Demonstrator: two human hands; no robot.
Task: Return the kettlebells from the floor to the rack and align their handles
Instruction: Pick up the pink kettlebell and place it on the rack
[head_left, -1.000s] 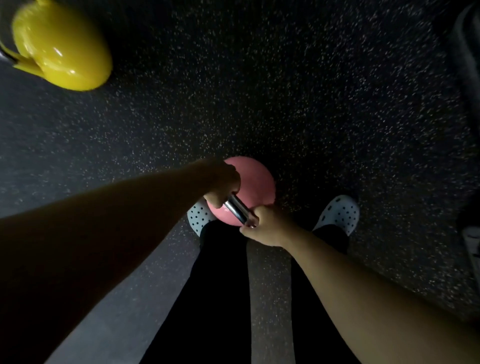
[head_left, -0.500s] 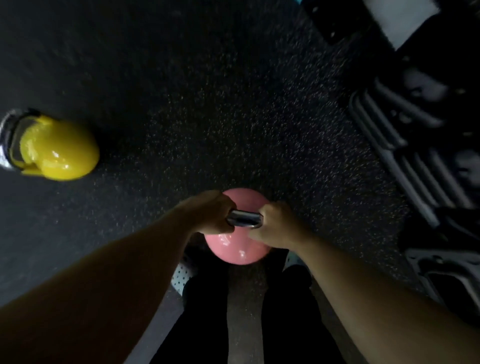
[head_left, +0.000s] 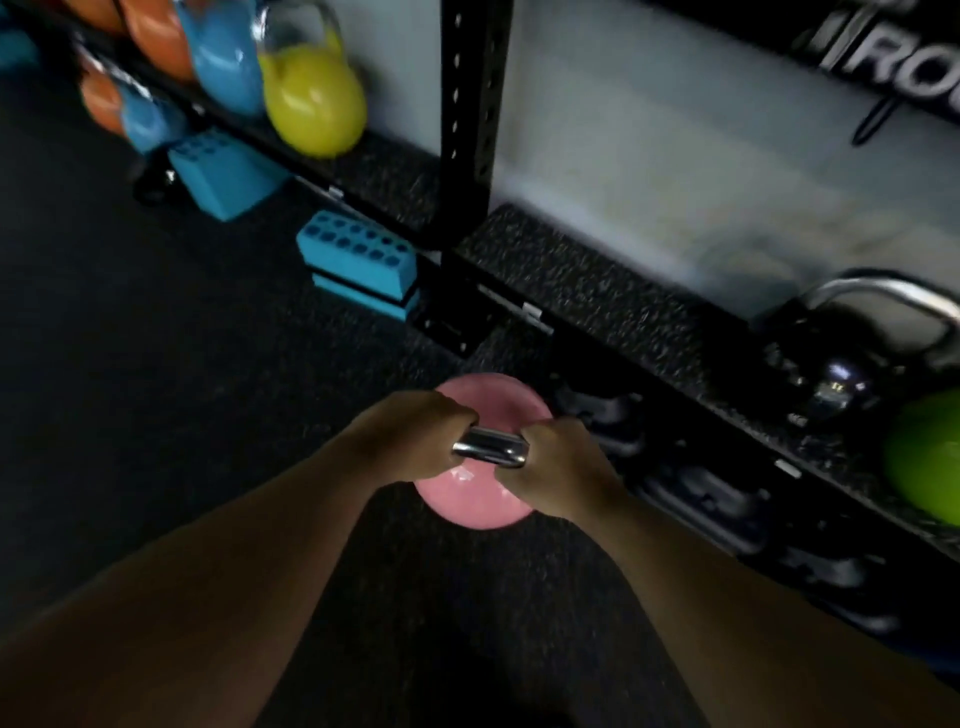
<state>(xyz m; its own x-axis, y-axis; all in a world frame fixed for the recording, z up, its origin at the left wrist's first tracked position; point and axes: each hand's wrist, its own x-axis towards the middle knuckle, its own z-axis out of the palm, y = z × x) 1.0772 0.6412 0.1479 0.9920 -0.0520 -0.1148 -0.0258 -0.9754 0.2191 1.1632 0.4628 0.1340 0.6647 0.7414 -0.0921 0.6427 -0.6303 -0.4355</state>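
A pink kettlebell (head_left: 480, 501) with a chrome handle (head_left: 491, 451) hangs off the floor in front of me. My left hand (head_left: 410, 434) grips the handle's left end and my right hand (head_left: 553, 470) grips its right end. Just beyond it runs the rack's speckled black shelf (head_left: 587, 291), with a black upright post (head_left: 467, 119). On the shelf stand a yellow kettlebell (head_left: 311, 98), a blue one (head_left: 226, 57) and orange ones (head_left: 156, 36) at the far left. At the right stand a black kettlebell (head_left: 841, 384) with a chrome handle and a green one (head_left: 924, 457).
Two blue perforated blocks (head_left: 358, 267) (head_left: 223, 174) lie on the dark rubber floor before the rack. Black dumbbells (head_left: 701, 499) sit on a lower tier under the shelf, right of my hands. A grey wall panel (head_left: 675, 156) backs the rack.
I have lifted the pink kettlebell and turned from the open floor toward the rack. The yellow kettlebell on the floor has left the view.
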